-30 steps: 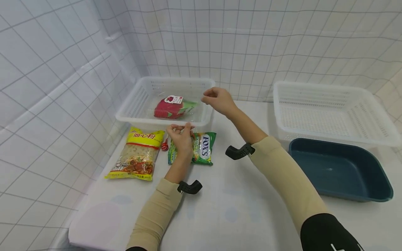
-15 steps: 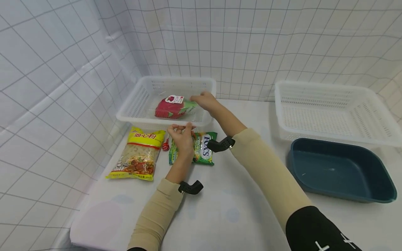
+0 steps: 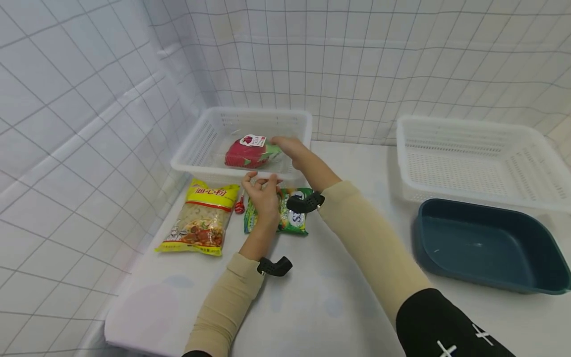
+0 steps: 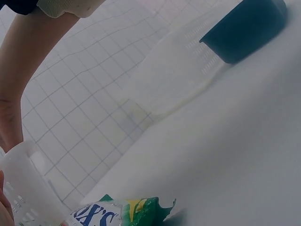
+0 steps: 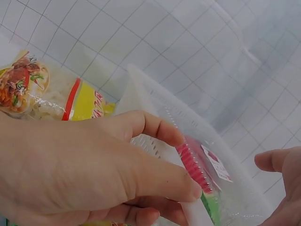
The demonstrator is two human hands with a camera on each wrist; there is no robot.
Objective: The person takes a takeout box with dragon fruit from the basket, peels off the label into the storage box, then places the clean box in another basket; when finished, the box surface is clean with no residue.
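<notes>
Gridded sheeting (image 3: 357,59) behind, pale table (image 3: 348,317) below. On my feed, the right hand (image 3: 296,151) has dropped from above the basket's right rim, a second ago, to the green end of the wrapped dragon fruit (image 3: 243,154), which lies inside the left basket (image 3: 198,170); I judge the fruit now within reach. That hand looks spread, clasping nothing; contact I cannot confirm. Left hand (image 3: 264,197) unmoved, thumb and curled fingers gripping the near rim, I judge to steady it. Just in front: yellow pasta bag (image 3: 200,218), red lollipop (image 3: 239,206), green Fox's packet (image 3: 295,218) partly under the left hand. Rim and left hand bar the direct path nearward. Well rightward: second basket (image 3: 446,173), dark blue tub (image 3: 490,248).
</notes>
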